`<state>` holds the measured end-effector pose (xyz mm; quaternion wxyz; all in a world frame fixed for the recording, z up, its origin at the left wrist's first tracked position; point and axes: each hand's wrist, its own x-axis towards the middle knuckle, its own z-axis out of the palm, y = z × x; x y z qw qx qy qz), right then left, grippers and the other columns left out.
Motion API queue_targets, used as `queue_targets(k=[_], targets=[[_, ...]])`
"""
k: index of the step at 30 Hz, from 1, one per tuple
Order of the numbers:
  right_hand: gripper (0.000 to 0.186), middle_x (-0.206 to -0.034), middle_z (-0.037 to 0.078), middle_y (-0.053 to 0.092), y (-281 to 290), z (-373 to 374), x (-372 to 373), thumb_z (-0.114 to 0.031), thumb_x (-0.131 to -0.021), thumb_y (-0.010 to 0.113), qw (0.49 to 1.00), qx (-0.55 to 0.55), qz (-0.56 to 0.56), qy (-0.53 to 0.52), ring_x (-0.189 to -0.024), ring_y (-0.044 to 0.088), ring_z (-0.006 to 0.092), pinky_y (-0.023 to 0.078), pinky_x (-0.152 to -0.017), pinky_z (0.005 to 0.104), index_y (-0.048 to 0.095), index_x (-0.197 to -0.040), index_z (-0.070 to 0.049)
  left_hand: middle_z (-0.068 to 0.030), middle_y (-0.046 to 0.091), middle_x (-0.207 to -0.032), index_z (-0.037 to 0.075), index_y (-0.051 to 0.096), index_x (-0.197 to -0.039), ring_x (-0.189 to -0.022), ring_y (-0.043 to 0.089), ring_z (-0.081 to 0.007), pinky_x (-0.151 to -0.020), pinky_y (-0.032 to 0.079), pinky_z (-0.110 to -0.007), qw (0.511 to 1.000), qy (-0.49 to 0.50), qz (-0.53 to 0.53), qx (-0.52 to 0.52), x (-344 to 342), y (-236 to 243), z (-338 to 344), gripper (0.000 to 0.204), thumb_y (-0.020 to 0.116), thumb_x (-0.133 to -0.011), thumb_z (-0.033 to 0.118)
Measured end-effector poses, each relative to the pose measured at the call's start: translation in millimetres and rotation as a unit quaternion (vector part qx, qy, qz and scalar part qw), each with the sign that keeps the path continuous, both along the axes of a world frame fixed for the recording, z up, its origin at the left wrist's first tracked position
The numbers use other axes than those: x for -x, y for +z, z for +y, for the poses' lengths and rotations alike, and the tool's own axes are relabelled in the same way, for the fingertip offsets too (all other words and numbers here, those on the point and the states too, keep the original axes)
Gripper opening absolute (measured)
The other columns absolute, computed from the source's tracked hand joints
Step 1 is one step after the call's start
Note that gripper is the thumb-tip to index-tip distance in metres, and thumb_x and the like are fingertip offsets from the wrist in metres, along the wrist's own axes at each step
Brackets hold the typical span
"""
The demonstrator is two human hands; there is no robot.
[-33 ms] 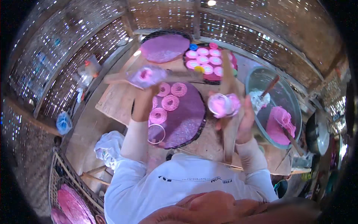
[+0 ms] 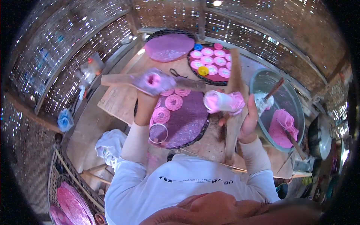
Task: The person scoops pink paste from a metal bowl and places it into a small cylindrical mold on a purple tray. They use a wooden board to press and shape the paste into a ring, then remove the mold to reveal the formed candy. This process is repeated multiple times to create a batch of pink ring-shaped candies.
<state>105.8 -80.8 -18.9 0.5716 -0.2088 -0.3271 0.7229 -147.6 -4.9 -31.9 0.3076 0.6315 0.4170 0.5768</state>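
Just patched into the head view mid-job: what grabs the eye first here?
Pink everywhere. The left hand and right hand each hold a wooden paddle tipped with pink dough over a round purple mat that carries pink discs. At the right stands a clear bowl holding a lump of pink dough, and farther back lies a tray of pink discs.

A rustic food-making hut is shown. Woven bamboo walls [image 2: 75, 48] enclose the upper frame. A wooden worktable [image 2: 120, 99] at centre carries round woven trays [image 2: 187, 123] of pink discs; a bowl [image 2: 296, 101] of pink dough is placed at right.
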Motion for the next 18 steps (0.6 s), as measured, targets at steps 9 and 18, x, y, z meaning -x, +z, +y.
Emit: queue_targets(k=[9,18], targets=[[0.088,-0.136,0.02,0.027,20.8,22.1,47.4,-0.025,-0.077,0.062,0.821,-0.382,-0.418,-0.076,-0.114,0.042,0.0295,0.037,-0.093,0.0396,0.005,-0.138,0.003,-0.0115,0.063,-0.079,0.008,0.065,-0.086,-0.073,0.062,-0.0296,-0.065,0.047,-0.038,0.907,0.124,0.369,-0.162,28.8,5.8,-69.8,0.036,0.074,-0.058,0.026],[0.092,-0.133,0.03,0.029,6.4,6.5,100.7,-0.033,-0.073,0.069,0.733,-0.48,-0.48,0.035,-0.121,0.035,0.0426,0.03,-0.1,0.0423,0.015,-0.135,0.007,-0.0132,0.061,-0.102,0.008,0.06,-0.106,-0.091,0.059,-0.0318,-0.074,0.046,-0.04,0.936,0.021,0.342,0.083,31.1,-19.5,-104.4,0.055,0.074,-0.057,0.03]])
